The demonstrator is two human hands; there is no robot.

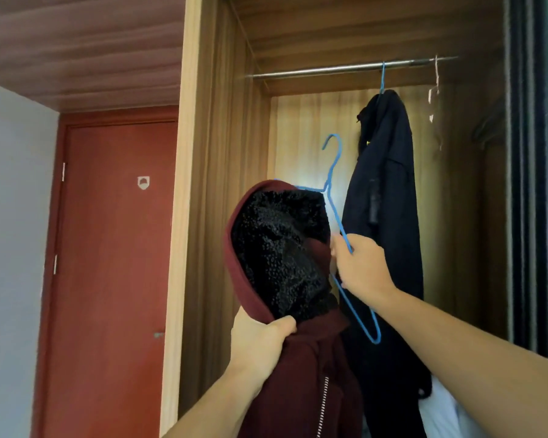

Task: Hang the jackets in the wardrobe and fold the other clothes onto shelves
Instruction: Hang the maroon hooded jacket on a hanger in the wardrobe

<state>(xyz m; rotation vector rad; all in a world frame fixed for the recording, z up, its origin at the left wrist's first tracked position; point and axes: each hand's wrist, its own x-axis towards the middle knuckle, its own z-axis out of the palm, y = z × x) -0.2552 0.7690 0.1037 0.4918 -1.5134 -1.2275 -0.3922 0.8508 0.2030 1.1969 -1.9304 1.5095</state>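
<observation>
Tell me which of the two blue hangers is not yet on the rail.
The blue hanger in the right hand, the one going into the maroon hooded jacket; its hook is free in the air. The other blue hanger hangs on the rail and carries the dark jacket.

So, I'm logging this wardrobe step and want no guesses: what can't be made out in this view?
- Left shoulder of the blue hanger: hidden behind the maroon jacket, so whether it sits in a sleeve is unclear.
- Right hand fingers: turned away from the head camera.
- Dark jacket on the rail: its hem is cut off by the bottom edge.
- Pale items on the rail: too blurred to identify.
- Shelves: none in view.
</observation>
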